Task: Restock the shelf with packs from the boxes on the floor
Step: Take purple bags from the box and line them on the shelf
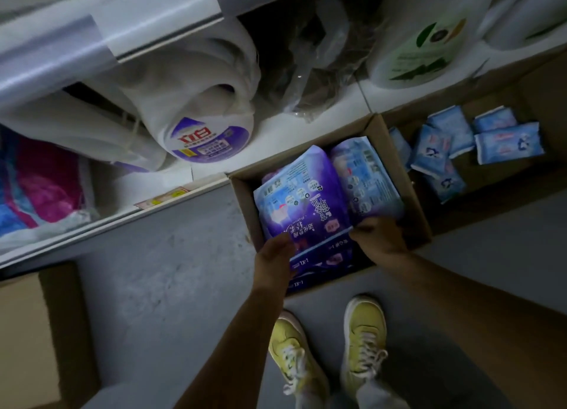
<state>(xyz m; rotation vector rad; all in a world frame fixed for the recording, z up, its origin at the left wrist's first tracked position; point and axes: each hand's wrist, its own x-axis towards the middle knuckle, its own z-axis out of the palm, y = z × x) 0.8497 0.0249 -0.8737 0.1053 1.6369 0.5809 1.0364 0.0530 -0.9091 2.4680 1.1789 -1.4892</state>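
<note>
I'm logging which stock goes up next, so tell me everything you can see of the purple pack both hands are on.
The purple pack is glossy soft plastic, deep purple fading to pale blue at its far end, printed with white characters and small round icons. It is tilted up out of the open cardboard box, leaning beside a similar pack. The left hand grips its near left corner, the right hand its near right edge.

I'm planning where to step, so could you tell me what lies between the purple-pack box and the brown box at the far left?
In the head view, only bare grey floor lies between the purple-pack box and the far-left box.
</note>
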